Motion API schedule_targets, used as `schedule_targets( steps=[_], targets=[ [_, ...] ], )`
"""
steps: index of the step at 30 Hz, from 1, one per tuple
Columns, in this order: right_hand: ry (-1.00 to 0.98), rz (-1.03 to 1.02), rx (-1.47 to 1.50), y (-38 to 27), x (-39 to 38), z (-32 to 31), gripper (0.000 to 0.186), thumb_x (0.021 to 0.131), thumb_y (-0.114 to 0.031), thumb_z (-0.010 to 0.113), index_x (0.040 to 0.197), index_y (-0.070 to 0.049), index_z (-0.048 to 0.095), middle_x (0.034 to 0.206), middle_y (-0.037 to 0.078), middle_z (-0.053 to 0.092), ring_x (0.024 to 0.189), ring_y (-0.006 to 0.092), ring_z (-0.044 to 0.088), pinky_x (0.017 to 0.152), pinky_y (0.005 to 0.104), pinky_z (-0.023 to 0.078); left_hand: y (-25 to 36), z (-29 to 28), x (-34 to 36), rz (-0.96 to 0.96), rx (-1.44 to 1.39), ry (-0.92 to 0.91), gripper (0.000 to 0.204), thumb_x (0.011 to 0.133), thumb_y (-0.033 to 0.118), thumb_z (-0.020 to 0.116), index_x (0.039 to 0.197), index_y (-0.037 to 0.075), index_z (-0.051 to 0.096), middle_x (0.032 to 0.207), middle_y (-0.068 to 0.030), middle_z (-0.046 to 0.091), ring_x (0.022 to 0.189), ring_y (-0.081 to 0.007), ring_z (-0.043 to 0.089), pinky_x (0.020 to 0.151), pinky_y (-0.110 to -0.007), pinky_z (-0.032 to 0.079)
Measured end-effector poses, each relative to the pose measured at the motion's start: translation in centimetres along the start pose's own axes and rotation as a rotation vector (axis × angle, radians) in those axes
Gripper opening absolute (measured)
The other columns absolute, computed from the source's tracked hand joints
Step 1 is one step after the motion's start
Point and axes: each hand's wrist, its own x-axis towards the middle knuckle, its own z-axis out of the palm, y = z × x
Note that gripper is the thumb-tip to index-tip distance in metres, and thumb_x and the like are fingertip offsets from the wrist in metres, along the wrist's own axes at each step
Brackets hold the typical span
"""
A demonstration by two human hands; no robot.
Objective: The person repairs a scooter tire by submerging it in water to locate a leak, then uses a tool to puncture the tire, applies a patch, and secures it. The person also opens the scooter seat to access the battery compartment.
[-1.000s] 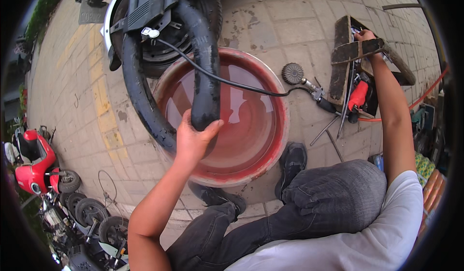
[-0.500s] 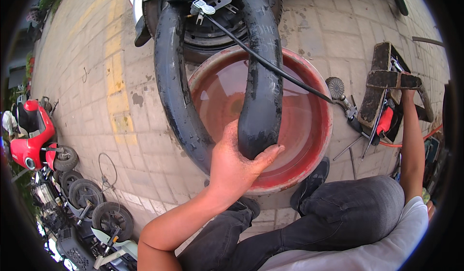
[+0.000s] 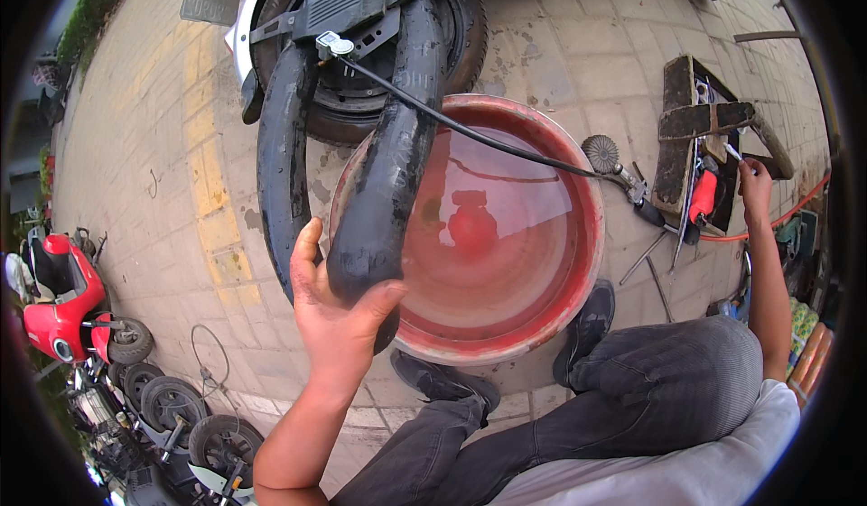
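My left hand (image 3: pixel 336 319) grips the near bend of a black wet inner tube (image 3: pixel 379 199) at the left of a red basin (image 3: pixel 470 330) of water. A hose (image 3: pixel 470 136) runs from a clip (image 3: pixel 334 44) on the tube to a gauge with a handle (image 3: pixel 641 199). At the right, my right hand (image 3: pixel 755 181) pinches a slim light-coloured tool (image 3: pixel 733 152), too small to name surely, by a dark wooden toolbox (image 3: pixel 677 95) holding a red tool (image 3: pixel 702 196).
A vehicle's wheel (image 3: pixel 456 32) stands behind the basin. Metal bars (image 3: pixel 644 258) lie on the paving (image 3: pixel 163 235) near an orange hose (image 3: pixel 804 201). At the left are a red scooter (image 3: pixel 59 316) and several loose wheels (image 3: pixel 172 396). My shoes (image 3: pixel 587 316) are beside the basin.
My left hand and the tube's bend have moved left and down against the basin. My right hand has come out from the toolbox's strap, with the light tool now visible in it.
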Motion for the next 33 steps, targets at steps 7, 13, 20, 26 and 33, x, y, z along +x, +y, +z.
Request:
schedule_targets(
  steps=[7, 13, 20, 26, 33],
  targets=[
    [0.121, 0.043, 0.417, -1.9, -12.5, -3.7, 0.032, 0.093, -0.023, 0.069, 0.112, 0.002, 0.062, 0.068, -0.001, 0.053, 0.056, 0.0067, 0.049, 0.050, 0.0233, 0.038, 0.7, -1.3, -1.5, 0.528, 0.379, -0.242, 0.037, 0.095, 0.003, 0.058, 0.131, -0.004, 0.055, 0.129, -0.0179, 0.058, 0.111, -0.0220, 0.058, 0.101, -0.032, 0.041],
    [-0.818, -0.138, 0.639, -21.7, -22.3, -1.4, 0.025, 0.093, -0.014, 0.070, 0.111, 0.000, 0.061, 0.088, 0.001, 0.063, 0.070, 0.0061, 0.056, 0.061, 0.0215, 0.047, -2.4, 1.3, -1.1, 0.564, 0.776, -0.462, 0.031, 0.085, -0.008, 0.062, 0.109, 0.010, 0.069, 0.097, -0.0170, 0.058, 0.078, -0.0300, 0.062, 0.068, -0.034, 0.050],
    [-1.372, -0.003, 0.813, -27.2, -29.1, 11.1, 0.027, 0.092, -0.017, 0.071, 0.112, -0.001, 0.061, 0.088, 0.000, 0.064, 0.072, 0.0066, 0.057, 0.064, 0.0223, 0.049, -7.8, 0.8, -1.0, 0.415, 0.797, -0.255, 0.022, 0.078, 0.015, 0.076, 0.100, 0.013, 0.073, 0.092, -0.0136, 0.059, 0.077, -0.0306, 0.063, 0.066, -0.040, 0.051],
    [-1.198, 0.147, 1.090, -24.5, -30.7, 19.3, 0.026, 0.099, -0.023, 0.062, 0.112, 0.000, 0.066, 0.086, 0.000, 0.062, 0.067, 0.0059, 0.052, 0.061, 0.0217, 0.045, -8.7, 0.5, 0.3, 0.333, 0.680, -0.287, 0.039, 0.072, 0.022, 0.087, 0.103, 0.006, 0.070, 0.097, -0.0120, 0.061, 0.089, -0.0255, 0.061, 0.080, -0.035, 0.049],
    [-1.099, 0.177, 0.973, -24.4, -34.7, 19.7, 0.024, 0.099, -0.021, 0.061, 0.109, 0.000, 0.067, 0.086, 0.001, 0.064, 0.064, 0.0067, 0.050, 0.057, 0.0213, 0.043, -10.4, -0.4, 0.7, 0.368, 0.593, -0.261, 0.018, 0.082, 0.018, 0.079, 0.099, 0.013, 0.072, 0.093, -0.0106, 0.062, 0.081, -0.0265, 0.064, 0.068, -0.035, 0.051]
  ],
)
